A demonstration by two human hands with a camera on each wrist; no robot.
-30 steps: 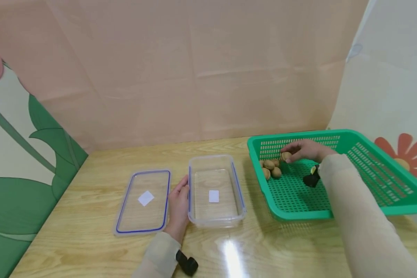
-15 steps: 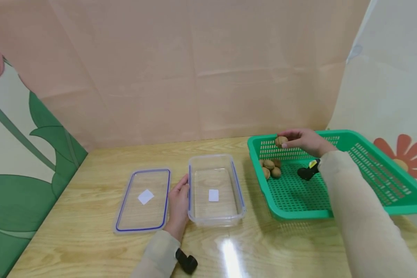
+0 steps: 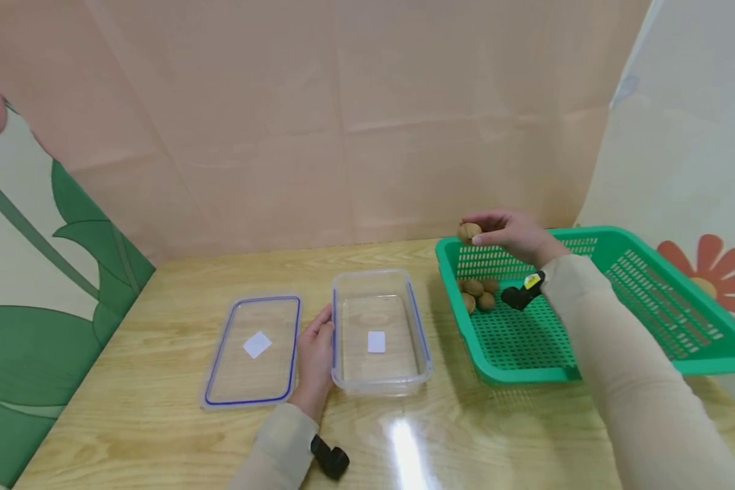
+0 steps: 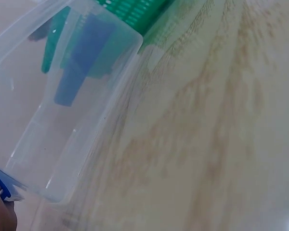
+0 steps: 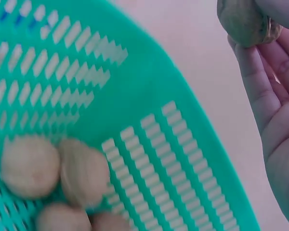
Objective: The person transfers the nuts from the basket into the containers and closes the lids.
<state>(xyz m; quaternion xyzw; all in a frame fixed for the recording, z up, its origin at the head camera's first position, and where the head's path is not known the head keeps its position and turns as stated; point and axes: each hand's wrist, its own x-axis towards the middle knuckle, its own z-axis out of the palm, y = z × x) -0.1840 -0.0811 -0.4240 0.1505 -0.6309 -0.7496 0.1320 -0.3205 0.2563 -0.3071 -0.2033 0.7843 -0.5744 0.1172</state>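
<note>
My right hand [image 3: 514, 236] pinches a walnut [image 3: 469, 232] between thumb and fingertips above the far left rim of the green basket [image 3: 520, 376]. In the right wrist view, the pinched walnut [image 5: 243, 21] shows at the upper right. Several more walnuts [image 3: 473, 287] lie together in the basket's left corner. A clear plastic food container [image 3: 382, 389] with blue side clips stands open, with a white square label at its bottom. Along its left wall rests my left hand [image 3: 314, 354], fingers extended against the side. The left wrist view catches only a bit of that hand beside a blue clip.
Left of my left hand, the container's clear lid [image 3: 254, 378] lies flat, with a blue seal and a white label. All stand on a wood-grain table [image 3: 147, 422]. A pinkish sheet [image 3: 251, 122] hangs behind it, and flower-patterned panels flank both sides.
My right hand has lifted the walnut out of the basket's corner area and moved it up and left past the rim. The left hand has stayed at the container.
</note>
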